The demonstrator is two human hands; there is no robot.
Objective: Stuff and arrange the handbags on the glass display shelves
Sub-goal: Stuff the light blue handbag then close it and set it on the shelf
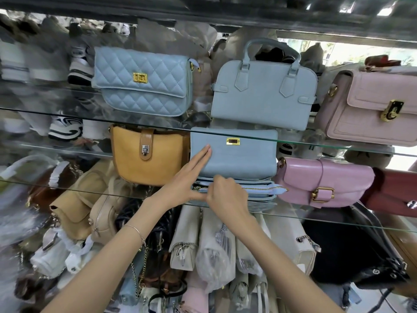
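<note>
Upper shelves (67, 115) are filled; the blue bag (237, 157) is pressed by the flat left hand (185, 179), pinched (at its zipper (261, 188)) by the right hand (228, 195); bags below (214, 247) are left.

Behind the display at the left stands a black-and-white sneaker (79, 64), tilted, and lower down a second sneaker (65, 128) with a swirling black-and-white pattern. Farther left, pale striped shoes (15, 67) are blurred, possibly also sneakers. A dark beam (135, 10) runs across the top. At the upper right a bright window (352, 53) shows green foliage, with ceiling lights (383, 10) glaring above it.
</note>
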